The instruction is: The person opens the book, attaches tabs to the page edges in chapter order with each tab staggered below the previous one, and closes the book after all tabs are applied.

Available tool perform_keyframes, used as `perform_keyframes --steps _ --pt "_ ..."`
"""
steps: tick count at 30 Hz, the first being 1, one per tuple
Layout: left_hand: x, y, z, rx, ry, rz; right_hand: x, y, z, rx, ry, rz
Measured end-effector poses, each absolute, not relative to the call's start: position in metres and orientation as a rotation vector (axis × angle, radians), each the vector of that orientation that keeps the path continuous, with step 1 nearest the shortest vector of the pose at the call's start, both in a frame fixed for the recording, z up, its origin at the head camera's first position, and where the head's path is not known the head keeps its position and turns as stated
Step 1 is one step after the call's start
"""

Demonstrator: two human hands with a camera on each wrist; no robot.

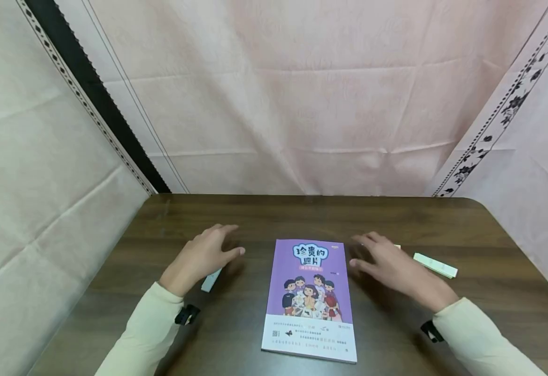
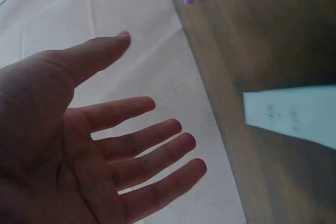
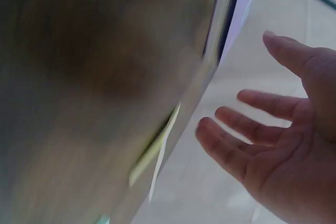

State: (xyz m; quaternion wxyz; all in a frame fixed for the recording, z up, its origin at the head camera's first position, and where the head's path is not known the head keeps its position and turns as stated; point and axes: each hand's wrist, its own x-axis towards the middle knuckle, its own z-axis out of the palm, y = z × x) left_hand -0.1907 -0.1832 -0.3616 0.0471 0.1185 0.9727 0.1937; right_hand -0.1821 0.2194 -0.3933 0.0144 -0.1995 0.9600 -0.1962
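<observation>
We've got the purple book [image 1: 304, 308] lying flat on the counter [image 1: 297, 216], cover up, between our left grip [image 1: 203, 257] and our right grip [image 1: 393, 265], fingers loosely spread on both, nothing held. Looks like a thin paperback to us: light, a bit bendy, that smooth cover probably slippery. We'd take both long side edges, thumbs above, fingertips underneath, going easy so no corner creases.

Pale cloth [image 1: 302, 104] hangs behind a brown table [image 1: 302, 216].
</observation>
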Motion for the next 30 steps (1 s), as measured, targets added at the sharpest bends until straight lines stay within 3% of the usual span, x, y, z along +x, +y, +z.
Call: perform_keyframes --steps 6,13,30 --pt "-0.168 -0.186 -0.378 0.336 2.965 0.566 -0.168 0.186 -0.399 -0.508 2.883 -0.68" --pt "-0.142 -0.156 -0.394 0.504 2.895 0.725 -0.173 0.171 -0.406 -0.28 2.812 -0.799" --pt "-0.125 -0.121 -0.4 0.695 2.757 0.526 -0.19 0.165 -0.409 -0.257 2.75 -0.776"
